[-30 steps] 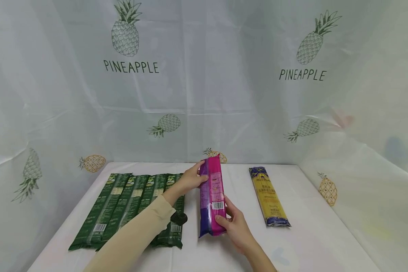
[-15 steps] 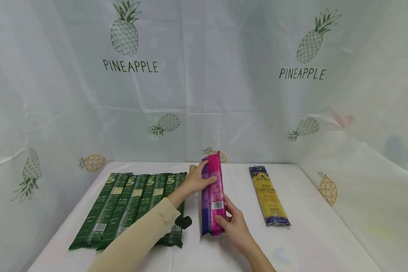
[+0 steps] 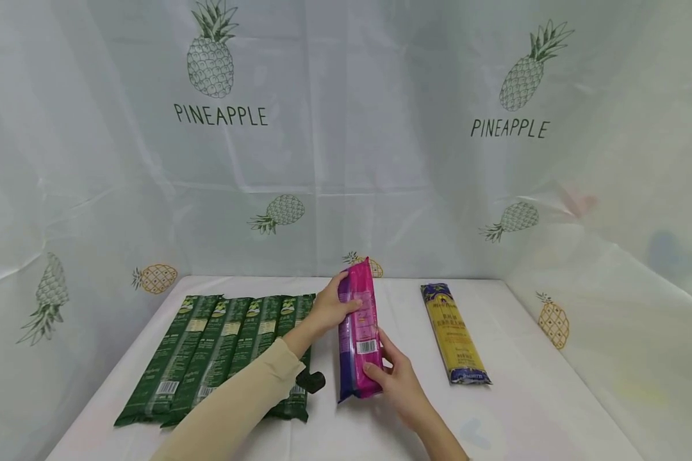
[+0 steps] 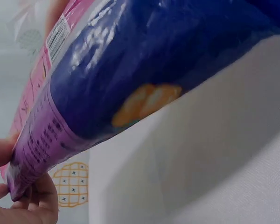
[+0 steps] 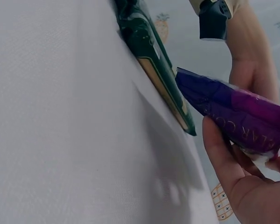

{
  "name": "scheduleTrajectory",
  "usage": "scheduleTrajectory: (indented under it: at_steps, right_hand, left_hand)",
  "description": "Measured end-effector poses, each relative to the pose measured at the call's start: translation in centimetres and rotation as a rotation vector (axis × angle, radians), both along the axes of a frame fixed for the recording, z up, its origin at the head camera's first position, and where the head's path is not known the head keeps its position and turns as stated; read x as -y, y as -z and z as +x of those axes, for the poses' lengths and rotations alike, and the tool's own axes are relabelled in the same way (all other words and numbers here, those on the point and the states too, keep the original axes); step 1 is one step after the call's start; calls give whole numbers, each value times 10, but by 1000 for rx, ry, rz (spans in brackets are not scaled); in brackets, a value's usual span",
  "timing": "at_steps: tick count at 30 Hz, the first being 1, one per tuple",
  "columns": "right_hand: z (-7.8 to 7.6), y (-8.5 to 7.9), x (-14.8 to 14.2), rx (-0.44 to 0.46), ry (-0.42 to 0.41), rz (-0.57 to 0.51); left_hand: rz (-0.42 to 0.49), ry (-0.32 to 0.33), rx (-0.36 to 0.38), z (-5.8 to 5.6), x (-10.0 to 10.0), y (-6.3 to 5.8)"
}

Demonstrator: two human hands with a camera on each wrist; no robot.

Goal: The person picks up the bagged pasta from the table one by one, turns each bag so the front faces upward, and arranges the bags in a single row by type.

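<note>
Holding the pink-and-purple packet (image 3: 364,323) above the desk (image 3: 525,384), right of the green packets (image 3: 220,339) — left hand (image 3: 327,308) pinching its far end, right hand (image 3: 402,383) its near end! Looks like mid-air positioning; next calls for hands moving together.

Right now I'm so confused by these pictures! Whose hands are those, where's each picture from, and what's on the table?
There's no robot here, just a person. The left hand grips the far part of a pink-and-purple packet, and the right hand holds the near end.

The big picture is taken from the person's head, looking forward and down. The two small ones are taken from the wrists, so the packet looks huge in the left one.

On the white table, four green packets lie side by side on the left, partly hidden by a sleeve. One yellow-and-blue packet lies on the right. Behind hangs a pineapple-patterned sheet.
</note>
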State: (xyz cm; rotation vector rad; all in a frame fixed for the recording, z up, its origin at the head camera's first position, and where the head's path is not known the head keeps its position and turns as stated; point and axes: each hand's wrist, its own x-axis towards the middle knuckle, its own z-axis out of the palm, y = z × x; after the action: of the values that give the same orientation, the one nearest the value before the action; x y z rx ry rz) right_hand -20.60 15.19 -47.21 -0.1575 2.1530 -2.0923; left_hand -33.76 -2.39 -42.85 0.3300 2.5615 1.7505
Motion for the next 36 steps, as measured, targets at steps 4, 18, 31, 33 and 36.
scheduleTrajectory:
  at_steps: [4, 18, 31, 33, 36]
  right_hand:
    - [-1, -1, -3, 82, -54, -114]
    - [-2, 15, -10, 239, -301, -543]
    - [-1, 15, -7, 116, -175, -285]
    - [0, 14, -6, 100, -162, -263]
    - [1, 12, -5, 83, -143, -233]
  left_hand:
    - [69, -7, 32, 0, 1, -3]
    - [191, 47, 119, 4, 2, -12]
    - [-43, 93, 50, 4, 5, -6]
    - [-68, 102, 21, 4, 6, -6]
    - [-119, 106, -35, 5, 5, -6]
